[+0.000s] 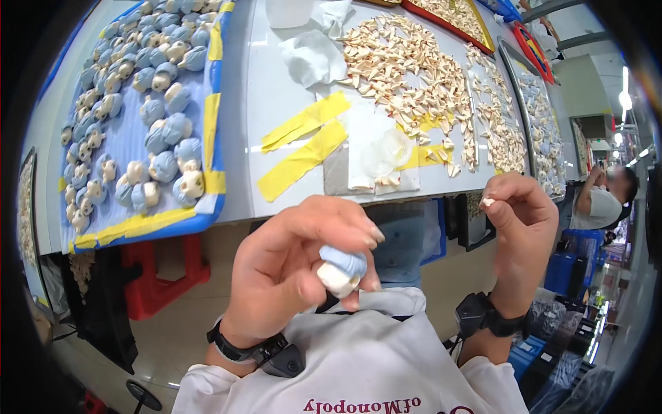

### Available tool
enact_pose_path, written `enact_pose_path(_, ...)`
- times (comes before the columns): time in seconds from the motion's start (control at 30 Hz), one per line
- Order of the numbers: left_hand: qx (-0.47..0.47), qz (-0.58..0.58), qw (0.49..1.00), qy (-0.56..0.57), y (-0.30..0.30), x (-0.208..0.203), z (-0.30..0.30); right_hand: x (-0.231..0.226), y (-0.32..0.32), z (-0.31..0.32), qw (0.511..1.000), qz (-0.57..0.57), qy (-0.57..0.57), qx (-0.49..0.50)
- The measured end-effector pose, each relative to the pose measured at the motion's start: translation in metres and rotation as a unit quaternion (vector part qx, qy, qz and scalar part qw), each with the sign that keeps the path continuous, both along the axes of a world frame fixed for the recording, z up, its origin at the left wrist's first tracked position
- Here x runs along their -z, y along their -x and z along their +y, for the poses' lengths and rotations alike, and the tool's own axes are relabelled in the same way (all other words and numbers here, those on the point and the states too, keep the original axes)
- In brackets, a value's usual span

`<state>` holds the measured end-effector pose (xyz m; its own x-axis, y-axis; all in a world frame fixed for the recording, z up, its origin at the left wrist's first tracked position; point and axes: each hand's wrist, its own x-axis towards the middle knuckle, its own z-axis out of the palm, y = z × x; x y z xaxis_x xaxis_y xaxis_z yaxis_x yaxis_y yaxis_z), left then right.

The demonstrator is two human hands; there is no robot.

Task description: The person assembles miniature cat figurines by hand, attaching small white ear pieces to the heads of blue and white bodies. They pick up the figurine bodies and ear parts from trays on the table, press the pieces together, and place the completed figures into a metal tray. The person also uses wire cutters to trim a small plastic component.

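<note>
In front of my chest, my left hand (279, 252) grips a small figurine head (343, 272) between thumb and fingers. Its top is light blue and its lower part cream. My right hand (525, 217), raised near the table's front edge, pinches a tiny cream-coloured piece (489, 202) between thumb and fingertips. The two hands are well apart. Beyond them, a wide heap of small pointed cream pieces (407, 76) covers part of the white table. A small translucent round dish (387, 152) stands on white paper by the heap's near side.
A blue-rimmed tray (219, 124) with many blue-and-cream heads lies at left. Yellow tape strips (303, 159) and crumpled tissue (314, 58) are on the table. Another tray of heads (545, 131) stands at right. A red stool (165, 276) is below; a person (598, 203) sits farther right.
</note>
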<state>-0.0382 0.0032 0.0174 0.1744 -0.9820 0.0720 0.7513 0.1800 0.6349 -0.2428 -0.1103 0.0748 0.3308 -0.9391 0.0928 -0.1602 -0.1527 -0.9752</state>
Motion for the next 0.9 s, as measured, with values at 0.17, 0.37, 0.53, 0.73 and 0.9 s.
enact_pose_path(0.17,0.008,-0.039,0.999,-0.016,0.000,0.007,-0.012,-0.007,-0.025,-0.022,0.993,0.092,0.037,-0.059)
enact_pose_path(0.37,0.016,-0.116,0.993,0.002,-0.009,0.006,-0.021,-0.033,-0.085,-0.036,0.918,0.313,0.164,-0.180)
enact_pose_path(0.53,0.028,-0.182,0.982,0.050,-0.019,0.013,-0.023,-0.018,-0.093,-0.039,0.848,0.353,0.350,-0.184)
enact_pose_path(0.73,0.027,-0.217,0.972,0.084,-0.029,0.015,-0.023,-0.023,-0.100,-0.039,0.808,0.410,0.379,-0.188)
enact_pose_path(0.9,0.034,-0.237,0.969,0.062,-0.035,0.015,-0.019,-0.023,-0.100,-0.034,0.768,0.447,0.418,-0.189)
